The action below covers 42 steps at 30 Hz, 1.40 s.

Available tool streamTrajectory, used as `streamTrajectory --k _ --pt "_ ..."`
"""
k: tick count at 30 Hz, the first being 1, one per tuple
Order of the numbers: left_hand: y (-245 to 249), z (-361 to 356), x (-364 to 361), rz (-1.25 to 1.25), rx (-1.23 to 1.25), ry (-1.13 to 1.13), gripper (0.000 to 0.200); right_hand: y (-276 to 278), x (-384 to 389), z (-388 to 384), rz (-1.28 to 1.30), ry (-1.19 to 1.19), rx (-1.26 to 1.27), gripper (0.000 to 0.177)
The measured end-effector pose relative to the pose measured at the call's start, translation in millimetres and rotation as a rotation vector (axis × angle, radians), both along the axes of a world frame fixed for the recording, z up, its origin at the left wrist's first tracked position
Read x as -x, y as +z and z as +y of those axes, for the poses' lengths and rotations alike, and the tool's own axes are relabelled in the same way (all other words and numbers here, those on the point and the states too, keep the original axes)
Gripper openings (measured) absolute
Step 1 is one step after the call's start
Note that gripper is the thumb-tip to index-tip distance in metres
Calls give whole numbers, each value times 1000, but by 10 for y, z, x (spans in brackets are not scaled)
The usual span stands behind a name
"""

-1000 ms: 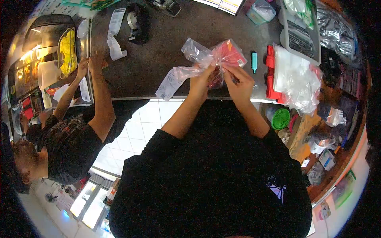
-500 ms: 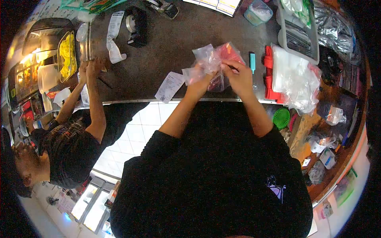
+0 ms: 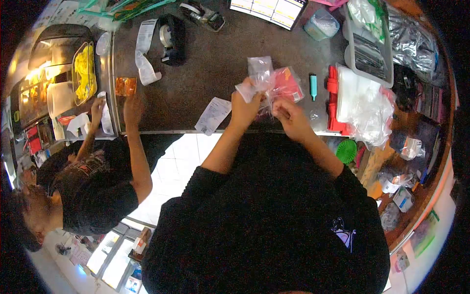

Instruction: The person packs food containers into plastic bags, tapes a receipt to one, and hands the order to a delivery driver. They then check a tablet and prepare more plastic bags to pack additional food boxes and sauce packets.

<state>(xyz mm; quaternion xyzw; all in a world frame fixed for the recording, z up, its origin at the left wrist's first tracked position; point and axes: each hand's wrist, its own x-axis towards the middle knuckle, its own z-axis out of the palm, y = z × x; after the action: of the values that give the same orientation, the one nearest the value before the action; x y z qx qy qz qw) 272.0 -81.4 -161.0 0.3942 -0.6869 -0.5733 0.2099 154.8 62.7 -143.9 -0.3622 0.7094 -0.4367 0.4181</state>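
Bag [image 3: 267, 78], clear film with a red packet [image 3: 289, 83] inside, is at the near edge of the desk [image 3: 205, 68]. We cannot tell whether it rests there or is lifted clear. Left hand [image 3: 245, 109] is at the bag's near left corner, fingers curled tight on bunched film. Right hand [image 3: 290, 116] is at the bag's near side, fingers pinched shut on a thin fold; which fingertips bear we cannot tell.

Risks, as we judge them:
- The film is thin and pulled two ways, so a hard tug could tear it or slip it out of the pinch.
- The bag's far end stands loose. If it tips, the packet could slide out.
- A receipt [image 3: 213, 115] lies left of the bag at the desk edge, and a forearm sweep could knock it off.
- A marker [image 3: 313, 85] just right of the bag could roll if nudged.

A co-worker's hand [image 3: 133, 105] is well left of the bag.
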Motion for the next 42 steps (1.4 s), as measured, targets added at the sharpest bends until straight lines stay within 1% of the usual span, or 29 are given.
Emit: streamTrajectory --k 1,3,5,6,7,8,9,10,11,13,15,18,21,24,26,27,29,30,31,32,33,34,35,36,37,38,40,41,42 --pt "-188 -72 -144 82 -19 -66 33 0 39 -14 61 82 52 17" --pt "-68 -335 -353 -64 75 -64 41 1 181 -45 188 244 156 22" --pt "25 -593 -675 -278 412 -22 51 193 410 -151 167 89 -12 27" --pt "9 -705 -874 -419 704 22 59 250 511 -238 157 15 -95 30" --pt "-214 -748 -1148 -592 570 -13 62 212 589 -363 131 -237 11 30" --pt "-407 -741 -1359 -765 426 -46 66 280 714 -540 47 -289 -23 32" --pt "-358 -729 -1372 -901 312 -152 63 332 856 -760 -38 -336 -54 33" --pt "-320 -719 -1365 -1036 189 -257 62 132 930 -976 -57 -346 -9 34" --pt "-332 -722 -1371 -1010 110 -319 49 -83 967 -1194 -81 -355 32 34" --pt "-273 -765 -1355 -744 -96 -294 41 -237 949 -1742 -130 -291 -53 33" --pt "-284 -790 -1377 -529 -345 -230 37 -389 826 -2210 238 -164 11 33" --pt "-237 -776 -1437 -75 -690 84 38 -578 538 -2875 542 -126 304 36" --pt "-307 -806 -1641 -23 -795 327 39 -341 202 -3327 57 -20 -117 36" --pt "-595 -918 -1904 63 -634 691 42 -410 -379 -3411 -474 178 -357 43" --pt "-472 -1174 -1843 307 -548 701 46 -474 -689 -3428 -466 137 -276 48" --pt "-566 -1326 -1836 335 -518 674 48 -499 -810 -3429 -462 118 -240 51" --pt "-1001 -1855 -1914 400 -488 535 50 -538 -946 -3500 -476 103 -280 49" --pt "-1040 -1978 -1907 462 -494 521 50 -569 -974 -3563 -484 93 -297 48" --pt "-1074 -2102 -1897 523 -501 505 52 -780 -1030 -3636 -439 73 -288 43" --pt "-749 -2158 -1591 617 -509 590 54 -773 -1028 -3633 -494 66 -280 41" --pt "-566 -2186 -1355 716 -513 671 57 -716 -960 -3629 -544 58 -268 39" --pt "-552 -2168 -1268 791 -512 635 58 -679 -887 -3640 -593 47 -255 37" --pt "-544 -2128 -1203 866 -512 598 60 -709 -851 -3653 -491 37 -193 34" --pt "-547 -2048 -1147 939 -515 565 62 -752 -772 -3683 -433 47 -244 35" --pt "-487 -1948 -1058 924 -513 495 66 -739 -683 -3703 -376 59 -299 37" --pt "-487 -1851 -985 892 -597 532 64 -775 -605 -3696 -321 72 -355 41" --pt "-485 -1688 -797 879 -706 685 60 -925 -458 -3652 -235 122 -192 50" --pt "-576 -1667 -773 904 -716 704 57 -957 -441 -3656 -217 146 -102 50" --pt "-679 -1651 -797 925 -723 726 53 -988 -437 -3663 -93 144 -138 48"
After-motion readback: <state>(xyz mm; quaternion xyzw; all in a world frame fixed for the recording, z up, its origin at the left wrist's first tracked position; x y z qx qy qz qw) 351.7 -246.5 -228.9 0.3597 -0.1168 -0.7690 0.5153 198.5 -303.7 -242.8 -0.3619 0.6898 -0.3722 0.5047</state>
